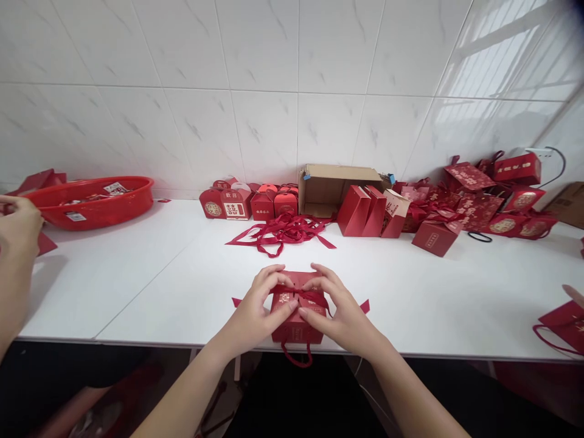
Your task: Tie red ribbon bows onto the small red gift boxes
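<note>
A small red gift box (pixel 296 332) with pale lettering lies on the white table at its front edge, and its cord handle (pixel 297 359) hangs over that edge. Across its top runs a dark red ribbon (pixel 314 296) with a loop or knot in the middle. My left hand (pixel 264 304) is closed at the ribbon's left side, thumb and fingertips pinching near the knot. From the right, my right hand (pixel 336 307) pinches the ribbon in the same way. Ribbon ends stick out past both hands. My fingers partly hide the knot.
Loose red ribbons (pixel 287 230) lie in a heap behind the box. Farther back stand several red boxes (pixel 263 204), an open cardboard box (pixel 319 198) and a pile of finished-looking boxes (pixel 479 204). At left, another person's hand (pixel 18 243) is near a red basin (pixel 104 210).
</note>
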The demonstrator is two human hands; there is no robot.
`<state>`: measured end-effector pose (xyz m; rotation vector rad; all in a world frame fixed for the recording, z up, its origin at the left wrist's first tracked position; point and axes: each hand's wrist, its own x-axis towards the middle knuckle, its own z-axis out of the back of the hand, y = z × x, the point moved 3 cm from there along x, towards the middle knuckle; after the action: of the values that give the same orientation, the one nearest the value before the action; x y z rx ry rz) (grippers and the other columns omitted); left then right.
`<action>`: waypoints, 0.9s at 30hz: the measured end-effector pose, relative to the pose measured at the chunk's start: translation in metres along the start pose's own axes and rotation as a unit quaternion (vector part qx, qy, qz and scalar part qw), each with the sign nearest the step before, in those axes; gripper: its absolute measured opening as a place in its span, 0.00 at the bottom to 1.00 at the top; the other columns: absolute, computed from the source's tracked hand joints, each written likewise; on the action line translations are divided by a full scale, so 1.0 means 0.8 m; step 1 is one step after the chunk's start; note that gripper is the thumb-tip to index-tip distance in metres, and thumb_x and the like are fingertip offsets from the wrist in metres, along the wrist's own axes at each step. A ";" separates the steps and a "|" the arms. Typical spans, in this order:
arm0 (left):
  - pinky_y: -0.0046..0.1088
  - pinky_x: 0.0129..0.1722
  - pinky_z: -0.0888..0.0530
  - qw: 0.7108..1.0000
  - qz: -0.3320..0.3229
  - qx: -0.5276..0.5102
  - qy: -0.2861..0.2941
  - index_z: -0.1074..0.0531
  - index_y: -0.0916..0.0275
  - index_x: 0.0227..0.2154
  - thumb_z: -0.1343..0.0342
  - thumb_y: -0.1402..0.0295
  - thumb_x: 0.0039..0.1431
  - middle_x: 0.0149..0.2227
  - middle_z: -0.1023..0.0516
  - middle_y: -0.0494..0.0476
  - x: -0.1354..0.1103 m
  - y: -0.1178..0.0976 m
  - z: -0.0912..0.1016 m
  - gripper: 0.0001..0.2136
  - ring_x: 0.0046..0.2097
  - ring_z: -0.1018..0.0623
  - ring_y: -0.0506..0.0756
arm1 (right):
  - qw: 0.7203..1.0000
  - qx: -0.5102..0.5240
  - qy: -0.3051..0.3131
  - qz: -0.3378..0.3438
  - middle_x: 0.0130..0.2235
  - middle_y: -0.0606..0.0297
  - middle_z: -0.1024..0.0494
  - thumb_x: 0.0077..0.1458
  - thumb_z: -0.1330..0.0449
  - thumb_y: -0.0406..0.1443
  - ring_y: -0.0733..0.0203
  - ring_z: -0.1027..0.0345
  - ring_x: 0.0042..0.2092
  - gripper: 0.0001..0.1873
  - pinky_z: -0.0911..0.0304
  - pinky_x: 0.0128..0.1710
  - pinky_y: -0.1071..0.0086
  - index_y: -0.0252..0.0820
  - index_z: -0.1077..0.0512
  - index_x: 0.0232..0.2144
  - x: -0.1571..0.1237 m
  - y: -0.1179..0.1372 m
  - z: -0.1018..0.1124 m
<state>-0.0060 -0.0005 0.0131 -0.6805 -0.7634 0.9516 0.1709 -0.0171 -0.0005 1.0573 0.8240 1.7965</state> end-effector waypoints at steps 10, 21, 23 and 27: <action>0.24 0.23 0.42 0.951 0.232 -0.197 0.045 0.38 0.62 0.24 0.57 0.46 0.57 0.23 0.37 0.48 0.013 0.036 0.009 0.22 0.24 0.37 0.49 | 0.972 0.169 -0.020 -0.163 0.34 0.67 0.29 0.45 0.34 0.48 0.64 0.32 0.34 0.25 0.36 0.31 0.72 0.45 0.38 0.41 -0.004 -0.038 0.015; 0.24 0.27 0.43 0.959 0.174 -0.217 0.051 0.40 0.63 0.18 0.41 0.54 0.50 0.21 0.41 0.46 0.009 0.025 0.012 0.19 0.25 0.40 0.47 | 0.945 0.255 0.120 -0.168 0.20 0.74 0.44 0.49 0.38 0.52 0.72 0.56 0.23 0.25 0.60 0.23 0.73 0.39 0.40 0.19 0.004 -0.032 0.018; 0.24 0.28 0.42 0.959 0.170 -0.218 0.056 0.40 0.63 0.17 0.42 0.55 0.51 0.21 0.40 0.46 0.008 0.024 0.013 0.19 0.25 0.39 0.48 | 0.944 0.260 0.115 -0.170 0.20 0.73 0.43 0.49 0.38 0.50 0.72 0.56 0.23 0.23 0.60 0.23 0.74 0.39 0.39 0.21 0.003 -0.032 0.020; 0.25 0.26 0.45 0.963 0.162 -0.206 0.055 0.44 0.62 0.15 0.44 0.54 0.53 0.19 0.45 0.46 0.010 0.026 0.016 0.22 0.24 0.44 0.47 | 0.947 0.247 0.088 -0.187 0.20 0.72 0.38 0.51 0.40 0.51 0.72 0.55 0.21 0.22 0.62 0.20 0.74 0.40 0.38 0.22 0.004 -0.033 0.024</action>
<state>-0.0229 0.0175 0.0063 -1.2417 -0.7724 1.0499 0.1963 -0.0020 -0.0137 0.9661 1.5310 1.4020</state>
